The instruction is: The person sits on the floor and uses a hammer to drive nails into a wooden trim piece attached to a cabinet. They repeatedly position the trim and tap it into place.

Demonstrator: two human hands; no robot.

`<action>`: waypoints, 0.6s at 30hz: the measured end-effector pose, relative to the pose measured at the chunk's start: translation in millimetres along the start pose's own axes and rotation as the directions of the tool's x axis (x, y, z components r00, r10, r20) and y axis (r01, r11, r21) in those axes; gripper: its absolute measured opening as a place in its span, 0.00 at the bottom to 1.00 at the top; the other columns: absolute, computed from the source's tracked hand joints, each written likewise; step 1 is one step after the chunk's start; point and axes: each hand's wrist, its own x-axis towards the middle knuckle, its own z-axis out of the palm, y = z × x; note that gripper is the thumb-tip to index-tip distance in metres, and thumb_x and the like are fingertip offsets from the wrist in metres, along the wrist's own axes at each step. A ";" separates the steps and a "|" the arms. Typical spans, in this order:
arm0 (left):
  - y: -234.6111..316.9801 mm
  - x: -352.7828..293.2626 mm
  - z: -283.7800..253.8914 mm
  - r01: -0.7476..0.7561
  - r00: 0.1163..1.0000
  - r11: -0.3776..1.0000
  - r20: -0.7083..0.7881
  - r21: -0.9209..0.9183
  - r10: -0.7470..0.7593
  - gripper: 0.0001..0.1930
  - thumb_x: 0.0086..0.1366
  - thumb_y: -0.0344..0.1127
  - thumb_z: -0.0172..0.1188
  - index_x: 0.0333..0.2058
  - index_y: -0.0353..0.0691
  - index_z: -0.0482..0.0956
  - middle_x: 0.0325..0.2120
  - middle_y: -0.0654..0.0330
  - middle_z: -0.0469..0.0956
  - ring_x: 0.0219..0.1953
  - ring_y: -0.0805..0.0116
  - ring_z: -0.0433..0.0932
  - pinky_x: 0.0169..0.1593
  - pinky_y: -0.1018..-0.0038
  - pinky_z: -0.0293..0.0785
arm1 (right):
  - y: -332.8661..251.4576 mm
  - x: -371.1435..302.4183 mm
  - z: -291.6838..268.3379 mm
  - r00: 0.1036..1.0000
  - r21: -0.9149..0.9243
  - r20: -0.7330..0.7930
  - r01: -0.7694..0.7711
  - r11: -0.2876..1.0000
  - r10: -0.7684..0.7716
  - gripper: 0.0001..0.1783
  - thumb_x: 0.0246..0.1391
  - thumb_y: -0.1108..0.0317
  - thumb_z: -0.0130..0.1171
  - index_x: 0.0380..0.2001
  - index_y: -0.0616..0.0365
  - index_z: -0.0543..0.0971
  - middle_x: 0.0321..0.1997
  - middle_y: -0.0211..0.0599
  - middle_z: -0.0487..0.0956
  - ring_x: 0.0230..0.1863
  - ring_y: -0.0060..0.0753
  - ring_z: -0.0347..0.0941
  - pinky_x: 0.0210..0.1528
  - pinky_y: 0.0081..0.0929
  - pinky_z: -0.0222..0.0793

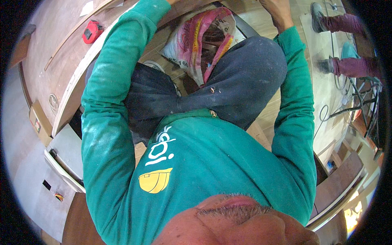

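Both my arms, in green sleeves, reach up to the top edge of the head view. Only a sliver of my left hand point(172, 1) shows there, beside a curved wooden edge point(188, 7); its fingers are cut off. My right hand point(278, 11) is also cropped by the top edge, so its fingers and anything in them stay hidden. Between the two hands, in front of my bent legs, stands a white and pink woven sack point(191, 38). Its mouth gapes, and brown pieces that look like wood scraps point(210, 43) lie inside.
Left of me, a red tape measure point(93, 32) and a thin wooden strip point(77, 37) lie on a pale board surface point(61, 24). At the right, another person's legs point(347, 65) stand near loose cables point(326, 118) and a black metal frame point(365, 96). Planks point(341, 179) lie lower right.
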 end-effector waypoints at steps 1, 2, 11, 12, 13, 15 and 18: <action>-1.4 0.1 -0.1 -0.010 1.000 1.000 0.001 0.000 0.010 0.05 0.66 0.30 0.56 0.33 0.35 0.73 0.32 0.49 0.71 0.39 0.46 0.73 0.48 0.55 0.71 | -1.5 1.1 -1.1 1.000 -0.009 0.006 0.009 1.000 -0.009 0.12 0.55 0.69 0.71 0.34 0.64 0.78 0.25 0.32 0.73 0.30 0.23 0.67 0.35 0.28 0.66; -3.5 -0.3 -0.2 -0.021 1.000 1.000 0.002 0.000 0.021 0.05 0.66 0.30 0.56 0.32 0.35 0.73 0.32 0.49 0.71 0.39 0.46 0.73 0.48 0.55 0.71 | -2.9 1.7 -2.1 1.000 -0.019 0.012 0.018 1.000 -0.017 0.13 0.55 0.69 0.71 0.34 0.64 0.77 0.25 0.32 0.73 0.30 0.23 0.66 0.35 0.28 0.66; -11.6 -4.2 0.1 -0.034 0.999 0.999 -0.013 -0.039 0.033 0.06 0.65 0.31 0.57 0.32 0.35 0.72 0.32 0.47 0.72 0.39 0.44 0.73 0.47 0.53 0.71 | -20.9 -15.3 -22.6 0.995 0.145 -0.016 -0.100 0.984 0.103 0.20 0.63 0.72 0.63 0.57 0.63 0.79 0.38 0.39 0.83 0.37 0.25 0.75 0.43 0.25 0.73; -12.6 -4.1 0.5 -0.042 0.999 0.998 -0.016 -0.047 0.041 0.06 0.65 0.31 0.57 0.32 0.35 0.72 0.32 0.47 0.71 0.39 0.43 0.73 0.46 0.53 0.71 | -28.0 -21.4 -30.0 0.999 0.067 -0.024 -0.019 0.998 0.021 0.22 0.64 0.73 0.61 0.60 0.62 0.77 0.41 0.42 0.83 0.39 0.26 0.76 0.46 0.26 0.73; -12.6 -4.2 0.6 -0.035 0.999 0.998 -0.012 -0.056 0.034 0.06 0.65 0.31 0.57 0.32 0.35 0.72 0.32 0.47 0.72 0.39 0.43 0.73 0.46 0.53 0.71 | -36.5 -28.0 -38.7 0.998 -0.011 -0.025 0.061 0.998 -0.061 0.24 0.64 0.75 0.60 0.63 0.61 0.76 0.44 0.44 0.84 0.42 0.28 0.78 0.49 0.27 0.74; -10.5 -4.9 -0.6 -0.020 1.000 0.998 -0.005 -0.067 0.020 0.06 0.64 0.32 0.58 0.33 0.35 0.72 0.32 0.47 0.72 0.39 0.43 0.73 0.47 0.53 0.71 | -43.7 -34.7 -50.3 0.978 -0.113 0.017 0.210 0.971 -0.209 0.25 0.64 0.77 0.58 0.65 0.61 0.74 0.49 0.49 0.84 0.48 0.33 0.80 0.54 0.29 0.74; -10.8 -6.0 -2.6 -0.013 1.000 0.997 -0.008 -0.074 0.012 0.07 0.64 0.32 0.59 0.33 0.35 0.72 0.33 0.47 0.72 0.39 0.42 0.73 0.46 0.52 0.71 | -56.5 -40.6 -58.4 0.942 -0.202 0.116 0.334 0.921 -0.316 0.25 0.64 0.79 0.57 0.64 0.62 0.74 0.54 0.55 0.83 0.55 0.41 0.81 0.57 0.30 0.73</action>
